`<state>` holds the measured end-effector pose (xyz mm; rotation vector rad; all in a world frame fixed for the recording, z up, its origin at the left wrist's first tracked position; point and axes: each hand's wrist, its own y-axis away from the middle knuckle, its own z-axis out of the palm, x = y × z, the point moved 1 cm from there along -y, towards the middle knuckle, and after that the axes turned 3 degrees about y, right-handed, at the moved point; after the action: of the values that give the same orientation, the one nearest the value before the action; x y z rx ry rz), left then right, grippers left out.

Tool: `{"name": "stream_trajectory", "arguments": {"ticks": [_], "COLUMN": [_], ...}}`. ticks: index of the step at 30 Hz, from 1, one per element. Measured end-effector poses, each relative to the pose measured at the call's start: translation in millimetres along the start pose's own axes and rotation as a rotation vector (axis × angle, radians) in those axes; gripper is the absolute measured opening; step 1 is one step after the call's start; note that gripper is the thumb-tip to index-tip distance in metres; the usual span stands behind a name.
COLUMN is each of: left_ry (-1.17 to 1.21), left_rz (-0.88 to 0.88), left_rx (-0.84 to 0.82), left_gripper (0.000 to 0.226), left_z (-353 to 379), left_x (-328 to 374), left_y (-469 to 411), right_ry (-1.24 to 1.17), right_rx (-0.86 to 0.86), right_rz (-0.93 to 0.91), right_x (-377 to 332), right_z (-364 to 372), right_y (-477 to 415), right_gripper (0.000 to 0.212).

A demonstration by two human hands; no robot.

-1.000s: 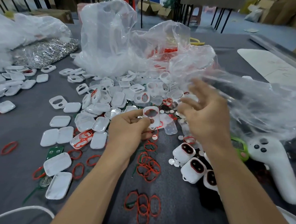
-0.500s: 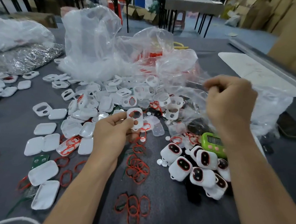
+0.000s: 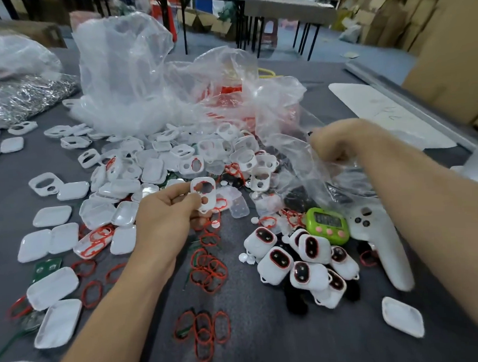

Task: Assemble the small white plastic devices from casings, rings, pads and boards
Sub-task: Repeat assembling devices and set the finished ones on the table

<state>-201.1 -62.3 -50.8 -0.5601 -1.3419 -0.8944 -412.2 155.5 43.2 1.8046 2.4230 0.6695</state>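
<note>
White plastic with a red ring [image 3: 196, 185] showing round its large window: that casing [image 3: 205, 195] sits pinched in your left hand [image 3: 167, 212], the grip narrow on its lower edge, just above the heap of loose casings [image 3: 148, 169], much as it was a second ago. What has changed is your right hand [image 3: 338, 145]. A second ago its fingers were spread near the casing; now the grip is curled tight on the clear bag [image 3: 284, 117] off to the right. I judge you are opening it for the next part, perhaps a pad or board, though its contents are blurred. Finished devices [image 3: 305, 257] lie on the counter [image 3: 268, 331] below that hand.
</note>
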Motion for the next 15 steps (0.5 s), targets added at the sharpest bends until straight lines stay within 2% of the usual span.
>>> {"name": "stream_trajectory", "arguments": {"ticks": [2, 4, 7, 10, 15], "left_ry": [-0.001, 0.001, 0.006, 0.003, 0.006], "left_rz": [0.001, 0.005, 0.013, 0.016, 0.009], "left_rx": [0.0, -0.005, -0.008, -0.006, -0.008], "left_gripper": [0.022, 0.021, 0.021, 0.025, 0.026], "left_z": [-0.2, -0.5, -1.0, 1.5, 2.0], "left_x": [0.3, 0.2, 0.7, 0.5, -1.2], "left_y": [-0.9, -1.3, -1.8, -1.5, -0.8], "right_ry": [0.061, -0.015, -0.163, -0.143, -0.146], "right_rx": [0.1, 0.146, 0.022, -0.081, -0.061], "right_rz": [-0.035, -0.056, -0.073, -0.124, -0.187], "right_x": [-3.4, -3.1, 0.6, 3.4, -5.7], "right_z": [10.6, 19.9, 26.7, 24.0, 23.5], "right_y": [-9.1, -14.8, -11.1, -8.1, -8.5], "right_gripper": [0.017, 0.019, 0.005, 0.025, 0.018]}}
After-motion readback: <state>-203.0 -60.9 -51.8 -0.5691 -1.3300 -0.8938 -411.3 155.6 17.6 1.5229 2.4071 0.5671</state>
